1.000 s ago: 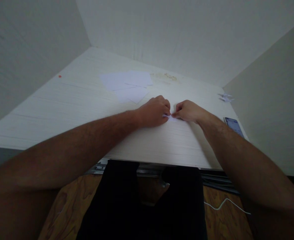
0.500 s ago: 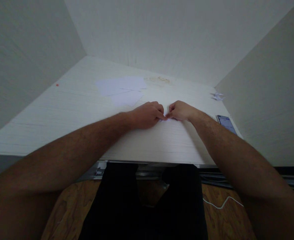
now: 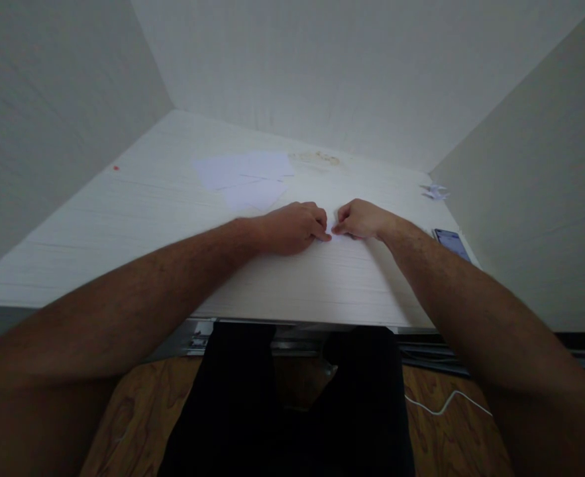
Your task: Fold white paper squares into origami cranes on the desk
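Observation:
My left hand (image 3: 295, 227) and my right hand (image 3: 360, 219) rest close together on the white table (image 3: 123, 218), knuckles up and fingers curled. Between their fingertips lies a small piece of white paper (image 3: 332, 235), pinched from both sides; most of it is hidden under the fingers. Both forearms reach in from the lower corners of the view.
Several loose white sheets (image 3: 245, 175) lie farther back on the table. A small folded paper figure (image 3: 435, 192) sits at the right rear, and a phone (image 3: 450, 242) lies near the right edge. Walls close in on three sides. A white cable (image 3: 441, 404) trails on the wooden floor.
The hands have drawn slightly closer together over the small paper, which shows less than a second ago. The view has shifted a little.

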`<state>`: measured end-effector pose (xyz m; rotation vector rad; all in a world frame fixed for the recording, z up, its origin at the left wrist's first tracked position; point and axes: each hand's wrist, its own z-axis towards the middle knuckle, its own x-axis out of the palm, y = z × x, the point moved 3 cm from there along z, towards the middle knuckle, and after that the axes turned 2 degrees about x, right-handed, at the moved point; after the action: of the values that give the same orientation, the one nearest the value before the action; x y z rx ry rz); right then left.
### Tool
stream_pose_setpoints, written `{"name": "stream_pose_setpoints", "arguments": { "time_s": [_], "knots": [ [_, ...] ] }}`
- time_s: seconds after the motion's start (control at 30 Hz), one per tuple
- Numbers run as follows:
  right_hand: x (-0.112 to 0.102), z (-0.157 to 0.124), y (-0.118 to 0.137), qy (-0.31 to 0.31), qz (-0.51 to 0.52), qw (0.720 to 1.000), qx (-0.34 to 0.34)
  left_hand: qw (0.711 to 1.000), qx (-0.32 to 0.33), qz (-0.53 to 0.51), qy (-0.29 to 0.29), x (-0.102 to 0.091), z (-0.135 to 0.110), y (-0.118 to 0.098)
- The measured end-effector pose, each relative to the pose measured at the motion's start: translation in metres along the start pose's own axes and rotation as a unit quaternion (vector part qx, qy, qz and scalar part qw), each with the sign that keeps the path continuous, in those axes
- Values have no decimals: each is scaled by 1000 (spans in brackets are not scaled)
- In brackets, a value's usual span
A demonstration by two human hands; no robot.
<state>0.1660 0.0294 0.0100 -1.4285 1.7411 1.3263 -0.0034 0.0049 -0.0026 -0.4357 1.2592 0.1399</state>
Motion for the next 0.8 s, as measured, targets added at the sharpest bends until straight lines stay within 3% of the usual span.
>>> {"name": "stream_pose_setpoints", "arguments": {
  "time_s": [0.27, 0.4, 0.7, 0.8],
  "knots": [
    [-1, 4, -5, 11, 22, 1000, -19, 999, 6, 3, 40, -6, -5, 1],
    [0, 2, -8, 8, 32, 999, -18, 999, 15, 5, 33, -8, -6, -4],
    [4, 1, -18, -42, 78, 995, -42, 1000, -2, 14, 15, -10, -7, -12],
    [6, -6, -17, -101, 83, 986, -104, 998, -8, 55, 7, -10, -8, -11]
  ]
}}
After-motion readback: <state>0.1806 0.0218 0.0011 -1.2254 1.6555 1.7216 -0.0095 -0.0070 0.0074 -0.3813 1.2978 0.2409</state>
